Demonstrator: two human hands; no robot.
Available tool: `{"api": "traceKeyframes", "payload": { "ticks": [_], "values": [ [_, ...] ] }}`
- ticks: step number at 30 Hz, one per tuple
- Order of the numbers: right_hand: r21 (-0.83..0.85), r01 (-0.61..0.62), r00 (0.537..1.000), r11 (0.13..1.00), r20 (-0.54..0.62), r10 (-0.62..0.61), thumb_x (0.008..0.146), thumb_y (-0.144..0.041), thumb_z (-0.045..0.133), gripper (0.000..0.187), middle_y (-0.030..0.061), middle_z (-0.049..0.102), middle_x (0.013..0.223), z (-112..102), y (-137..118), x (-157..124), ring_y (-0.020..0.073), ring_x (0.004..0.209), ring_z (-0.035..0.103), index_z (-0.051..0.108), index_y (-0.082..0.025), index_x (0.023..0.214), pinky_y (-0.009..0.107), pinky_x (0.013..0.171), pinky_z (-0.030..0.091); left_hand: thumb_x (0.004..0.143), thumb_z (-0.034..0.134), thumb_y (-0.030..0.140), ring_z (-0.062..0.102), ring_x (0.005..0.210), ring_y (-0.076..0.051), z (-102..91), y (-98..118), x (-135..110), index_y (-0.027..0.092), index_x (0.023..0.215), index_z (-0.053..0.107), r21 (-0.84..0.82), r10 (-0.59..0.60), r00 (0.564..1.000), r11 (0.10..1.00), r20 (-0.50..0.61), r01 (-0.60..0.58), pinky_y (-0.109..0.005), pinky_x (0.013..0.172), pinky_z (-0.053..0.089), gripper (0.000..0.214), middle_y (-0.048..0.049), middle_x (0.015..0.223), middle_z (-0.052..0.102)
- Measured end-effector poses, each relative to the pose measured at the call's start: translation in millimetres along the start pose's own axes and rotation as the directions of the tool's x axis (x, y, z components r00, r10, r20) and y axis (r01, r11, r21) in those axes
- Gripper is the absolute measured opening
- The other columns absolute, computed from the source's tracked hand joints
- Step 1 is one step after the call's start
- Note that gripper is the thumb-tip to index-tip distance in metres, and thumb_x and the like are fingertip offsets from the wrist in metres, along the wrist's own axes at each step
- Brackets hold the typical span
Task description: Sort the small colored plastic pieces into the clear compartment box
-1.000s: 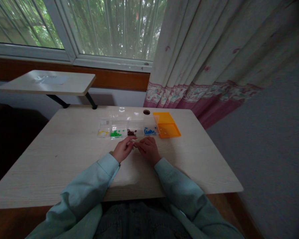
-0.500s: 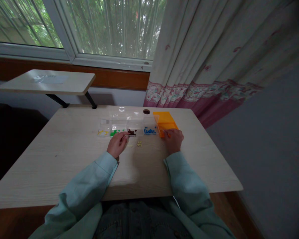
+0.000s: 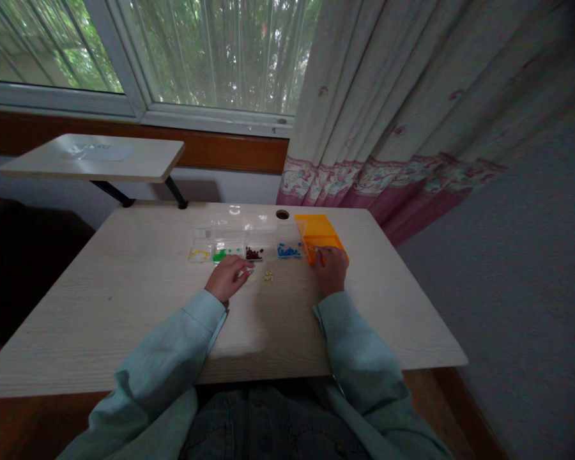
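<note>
Smooth plastic orange box (image 3: 322, 229), wood-grained tabletop (image 3: 393, 294).

You have one left hand (image 3: 227, 277), one right hand (image 3: 331, 271), four clear boxes (image 3: 288, 229), one orange box (image 3: 318, 224) at right, one table (image 3: 96, 306), one raised shelf (image 3: 149, 157) at far left.

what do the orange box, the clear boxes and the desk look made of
Orange box: probably plastic, smooth-looking, evenly coloured and thin-walled. Clear boxes: likely rigid plastic, glossy, see-through with pale edges. Desk: wood or wood-look laminate; faint grain and bright reflections suggest a slight sheen.
</note>
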State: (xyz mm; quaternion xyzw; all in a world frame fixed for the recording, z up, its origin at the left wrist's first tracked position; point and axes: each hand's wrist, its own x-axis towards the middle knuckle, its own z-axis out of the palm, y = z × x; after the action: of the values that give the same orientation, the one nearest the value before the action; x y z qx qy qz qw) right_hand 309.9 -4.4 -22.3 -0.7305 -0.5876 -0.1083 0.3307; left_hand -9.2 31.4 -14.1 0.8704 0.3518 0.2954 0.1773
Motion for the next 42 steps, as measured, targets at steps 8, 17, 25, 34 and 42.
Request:
{"api": "traceKeyframes", "payload": {
  "ticks": [8,17,25,34,42],
  "values": [
    [0.037,0.070,0.998,0.997,-0.001,-0.070,0.091,-0.030,0.051,0.027,0.0091,0.068,0.087,6.0,-1.7,-1.8,0.0225,0.087,0.055,0.073,-0.016,0.088,0.037,0.083,0.039,0.087,0.059,0.041,0.053,0.093,-0.022,3.9,-1.7,-1.2,0.020,0.096,0.062,0.061,0.041,0.990,0.997,0.135,-0.049,-0.035,0.086,0.042,0.023,-0.0071,0.094,0.059],
    [0.115,0.203,0.977,0.972,0.041,-0.209,0.092,-0.027,0.052,0.023,0.0087,0.067,0.089,6.4,-30.6,-12.0,0.0226,0.090,0.055,0.073,-0.017,0.091,0.037,0.085,0.040,0.091,0.054,0.032,0.052,0.086,-0.020,6.7,2.1,0.3,0.018,0.090,0.062,0.093,0.034,0.992,0.995,0.124,-0.045,-0.032,0.080,0.042,0.016,-0.0067,0.087,0.057],
    [0.238,0.337,0.925,0.911,0.096,-0.367,0.093,-0.026,0.052,0.022,0.0066,0.067,0.087,6.6,-50.8,-19.2,0.0208,0.088,0.056,0.072,-0.019,0.092,0.036,0.086,0.041,0.094,0.047,0.034,0.052,0.083,-0.020,11.1,-0.7,0.4,0.017,0.085,0.059,0.083,0.031,0.994,0.996,0.106,-0.040,-0.033,0.079,0.043,0.023,-0.0069,0.084,0.057],
    [0.405,0.515,0.775,0.756,0.157,-0.612,0.090,-0.031,0.059,0.024,0.0053,0.069,0.091,5.9,-82.4,-39.2,0.0210,0.094,0.056,0.069,-0.024,0.110,0.037,0.090,0.041,0.095,0.045,0.036,0.053,0.076,-0.018,15.2,12.5,-0.5,0.018,0.084,0.058,-0.001,-0.030,0.999,1.000,0.011,0.030,-0.030,0.071,0.042,0.025,-0.0043,0.076,0.057],
    [0.418,0.543,0.783,0.728,0.059,-0.619,0.088,-0.034,0.063,0.020,0.0041,0.069,0.082,6.6,-92.1,-45.5,0.0195,0.085,0.056,0.071,-0.024,0.103,0.035,0.082,0.043,0.094,0.044,0.039,0.049,0.070,-0.016,20.2,17.9,-2.1,0.018,0.074,0.056,-0.059,-0.063,0.997,0.996,-0.047,0.060,-0.028,0.065,0.039,0.031,-0.0028,0.070,0.054]
  ]
}}
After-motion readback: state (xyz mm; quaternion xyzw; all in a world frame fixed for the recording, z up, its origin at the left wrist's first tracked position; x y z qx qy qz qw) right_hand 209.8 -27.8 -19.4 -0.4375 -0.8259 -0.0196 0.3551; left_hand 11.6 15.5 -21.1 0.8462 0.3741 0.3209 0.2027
